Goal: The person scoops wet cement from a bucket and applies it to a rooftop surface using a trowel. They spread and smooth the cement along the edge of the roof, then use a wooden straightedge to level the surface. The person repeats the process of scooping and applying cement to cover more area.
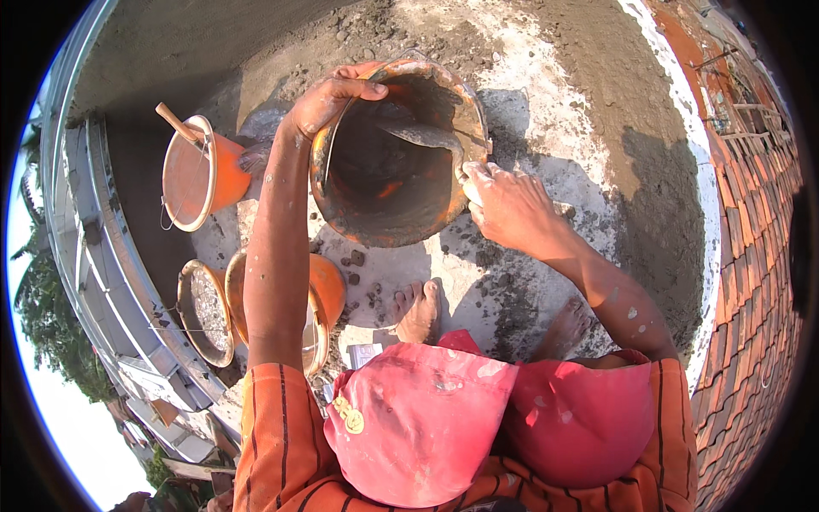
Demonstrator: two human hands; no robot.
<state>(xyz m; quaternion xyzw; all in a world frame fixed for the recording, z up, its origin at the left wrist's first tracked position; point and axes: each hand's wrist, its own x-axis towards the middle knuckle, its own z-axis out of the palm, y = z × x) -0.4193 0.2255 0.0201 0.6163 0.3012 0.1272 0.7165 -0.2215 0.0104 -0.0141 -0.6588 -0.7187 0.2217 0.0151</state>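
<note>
Stretching beneath you, the rough floor (pixel 546 102) shows bare white patches, grey smears and scattered crumbs. Beyond its pale edge on your right, a tiled roof (pixel 751 290) runs in rows of reddish tiles. Stained red shorts (pixel 418 427) cover your bent legs at the bottom of the view.

Ahead of you, the mortar bucket (pixel 321 166) is tilted with its mouth toward you, its rim caked in grey and wet mortar (pixel 375 162) coating its inside. On your left are more orange buckets: the upper bucket (pixel 230 175) has a wooden handle (pixel 177 122) poking over its rim, the grit bucket (pixel 182 303) holds pale grey grit, and the nearer bucket (pixel 328 286) is partly hidden by your left forearm.

Your left hand (pixel 334 96) clasps the mortar bucket's upper-left rim, thumb hooked over the edge. Your right hand (pixel 512 209), beside the opposite rim, has its fingers closed round the grip of the trowel (pixel 426 136), whose blade lies inside the bucket. Your bare left foot (pixel 418 311) shows below the bucket.
</note>
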